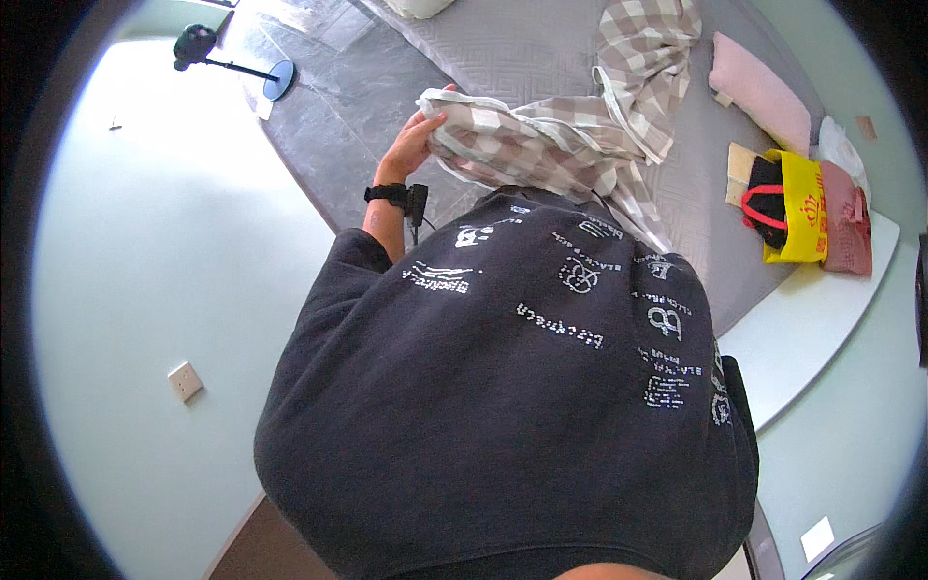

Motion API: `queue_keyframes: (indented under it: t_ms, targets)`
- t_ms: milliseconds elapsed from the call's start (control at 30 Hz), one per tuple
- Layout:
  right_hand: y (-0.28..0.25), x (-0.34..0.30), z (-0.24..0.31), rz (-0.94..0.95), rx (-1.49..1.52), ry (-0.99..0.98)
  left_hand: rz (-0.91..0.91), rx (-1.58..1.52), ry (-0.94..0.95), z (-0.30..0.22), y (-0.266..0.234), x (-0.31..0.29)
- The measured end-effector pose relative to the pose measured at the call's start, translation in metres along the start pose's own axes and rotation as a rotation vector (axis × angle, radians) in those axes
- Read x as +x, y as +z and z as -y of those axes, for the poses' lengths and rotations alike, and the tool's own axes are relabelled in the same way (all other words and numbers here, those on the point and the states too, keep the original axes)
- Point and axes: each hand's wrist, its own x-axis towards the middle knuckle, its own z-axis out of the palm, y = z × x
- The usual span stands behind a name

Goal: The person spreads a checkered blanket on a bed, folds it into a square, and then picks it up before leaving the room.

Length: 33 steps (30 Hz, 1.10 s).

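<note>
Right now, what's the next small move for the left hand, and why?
I'd have the left hand draw its end of the beige-and-white checked fabric gently outward: the fabric looks bunched in folds from that hand across to the grey quilted bedspread, where its far part lies crumpled. The right hand is out of view, so go easy.

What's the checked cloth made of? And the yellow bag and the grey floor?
The checked cloth looks like soft, matte fabric, maybe cotton: it bunches into loose folds. The yellow bag looks smooth with red printing, perhaps plastic or coated paper; I can't tell which. The grey floor seems to be tile or stone, slightly shiny: it shows pale streaks and reflected light.
</note>
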Motion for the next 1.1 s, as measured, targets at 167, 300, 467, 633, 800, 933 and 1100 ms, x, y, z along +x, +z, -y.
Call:
queue_keyframes:
  t_ms: [167,300,467,633,800,933,1100]
  targets:
    - [0.044,-0.004,0.019,-0.005,0.395,0.143,0.055,0.461,0.311,-0.005,-0.009,-0.004]
    - [0.051,-0.012,0.031,0.014,0.397,0.140,0.015,0.498,0.356,-0.007,-0.015,-0.001]
    - [0.052,-0.022,0.038,0.011,0.410,0.090,0.040,0.382,0.263,-0.007,-0.012,0.012]
    - [0.041,-0.044,0.057,-0.104,0.342,-0.089,-0.357,0.533,0.182,0.021,-0.053,0.034]
    - [-0.002,-0.014,0.074,-0.541,0.155,-0.333,-0.388,0.459,0.318,0.018,-0.046,0.041]
    - [-0.055,-0.020,0.114,-0.591,0.630,-0.399,-0.744,0.196,0.497,-0.003,-0.109,0.050]
    - [-0.096,-0.048,0.210,-0.668,0.484,-0.566,-0.823,0.331,0.434,-0.074,-0.075,0.042]
